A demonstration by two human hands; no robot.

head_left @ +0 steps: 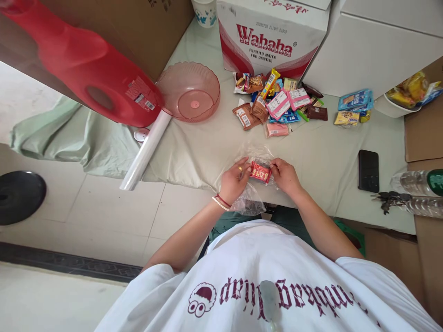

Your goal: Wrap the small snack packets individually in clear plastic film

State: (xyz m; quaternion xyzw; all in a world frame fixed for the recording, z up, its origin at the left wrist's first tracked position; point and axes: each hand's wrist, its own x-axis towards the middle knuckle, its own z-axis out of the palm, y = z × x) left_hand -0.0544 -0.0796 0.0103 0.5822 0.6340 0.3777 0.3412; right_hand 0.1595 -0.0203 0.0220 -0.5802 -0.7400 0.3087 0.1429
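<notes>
Between my two hands lies a small snack packet in a red wrapper with gold lettering (pixel 260 172), over a sheet of clear plastic wrap (pixel 252 203) at the table's front edge. My left hand (pixel 234 180), with a ring and bracelets, pinches the packet's left end between thumb and fingers. At its right end, my right hand (pixel 284 175) is closed with thumb and fingertips on the packet. The clear wrap spreads behind and below the hands, and part hangs over the edge. Beyond them sits a pile of wrapped snacks (pixel 278 105).
A pink ribbed bowl (pixel 197 92) stands left of the pile, beside a red jug (pixel 100 78) and a roll of clear film (pixel 147 150). A Wahaha carton (pixel 266 44) is behind. Rightward are a phone (pixel 368 170), keys (pixel 391 198), bottles (pixel 411 183) and blue snack packets (pixel 356 100).
</notes>
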